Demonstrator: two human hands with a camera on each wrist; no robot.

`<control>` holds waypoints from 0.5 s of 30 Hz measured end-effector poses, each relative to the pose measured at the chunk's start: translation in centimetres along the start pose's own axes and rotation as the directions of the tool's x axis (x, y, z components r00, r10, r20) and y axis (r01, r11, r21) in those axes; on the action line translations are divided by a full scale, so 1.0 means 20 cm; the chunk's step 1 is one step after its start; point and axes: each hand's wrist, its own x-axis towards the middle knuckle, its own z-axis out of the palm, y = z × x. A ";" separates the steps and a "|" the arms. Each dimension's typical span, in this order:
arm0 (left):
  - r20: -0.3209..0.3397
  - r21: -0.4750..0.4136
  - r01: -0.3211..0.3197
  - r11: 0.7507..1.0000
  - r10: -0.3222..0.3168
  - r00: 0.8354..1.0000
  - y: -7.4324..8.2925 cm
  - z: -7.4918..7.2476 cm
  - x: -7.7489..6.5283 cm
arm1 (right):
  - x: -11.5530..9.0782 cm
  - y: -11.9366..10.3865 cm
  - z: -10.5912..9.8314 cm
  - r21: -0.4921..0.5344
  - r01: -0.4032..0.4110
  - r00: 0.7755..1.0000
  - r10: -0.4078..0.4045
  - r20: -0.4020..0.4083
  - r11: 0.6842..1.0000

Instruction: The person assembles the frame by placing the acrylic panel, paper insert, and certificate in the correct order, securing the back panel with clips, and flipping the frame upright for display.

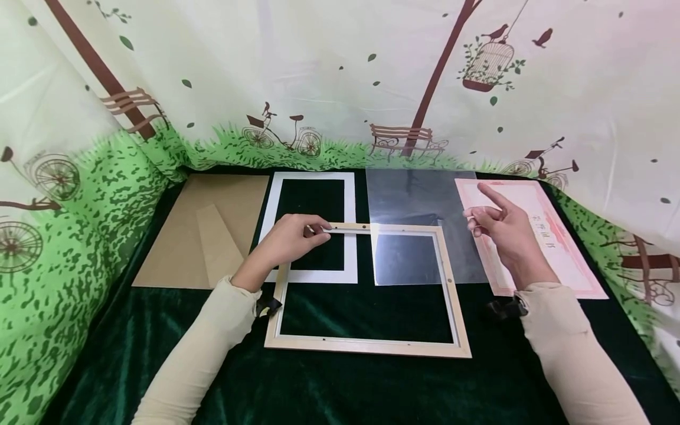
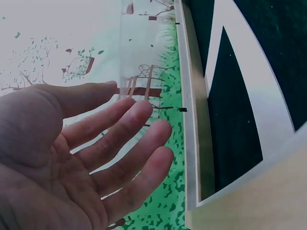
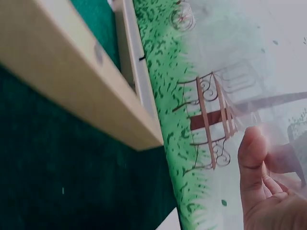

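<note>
A clear plastic sheet point(image 2: 141, 40) is between my hands, barely visible in the head view. My left hand point(image 1: 294, 239) pinches its edge between thumb and index finger, the other fingers spread loosely in the left wrist view. On the other side, my right hand point(image 1: 504, 233) pinches the sheet with its thumb against a finger, index finger extended. Below them lies a pale wooden picture frame point(image 1: 366, 347), its inner ledge facing up. The left hand is over the frame's far left corner; the right hand is beyond its far right corner, above a pink-bordered paper point(image 1: 552, 248).
Along the back of the dark green velvet cloth point(image 1: 329, 383) lie a brown backing board point(image 1: 172, 236) with a stand flap, a white mat point(image 1: 349, 218) and another clear sheet point(image 1: 414, 195). The frame overlaps the mat and this sheet. A printed curtain point(image 1: 319, 71) hangs behind.
</note>
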 end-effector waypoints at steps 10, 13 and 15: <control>0.012 -0.210 0.034 0.977 -0.032 0.999 -0.01 -0.01 0.00 | -0.03 0.05 0.08 0.144 0.016 0.993 -0.032 0.111 0.989; 0.007 -0.290 0.046 0.956 -0.046 0.999 -0.02 0.00 0.00 | -0.03 0.06 0.10 0.123 0.020 0.992 -0.035 0.124 0.992; -0.013 -0.338 0.044 0.940 -0.051 0.999 -0.03 -0.01 0.01 | -0.01 0.06 0.12 0.116 0.033 0.990 -0.049 0.135 0.993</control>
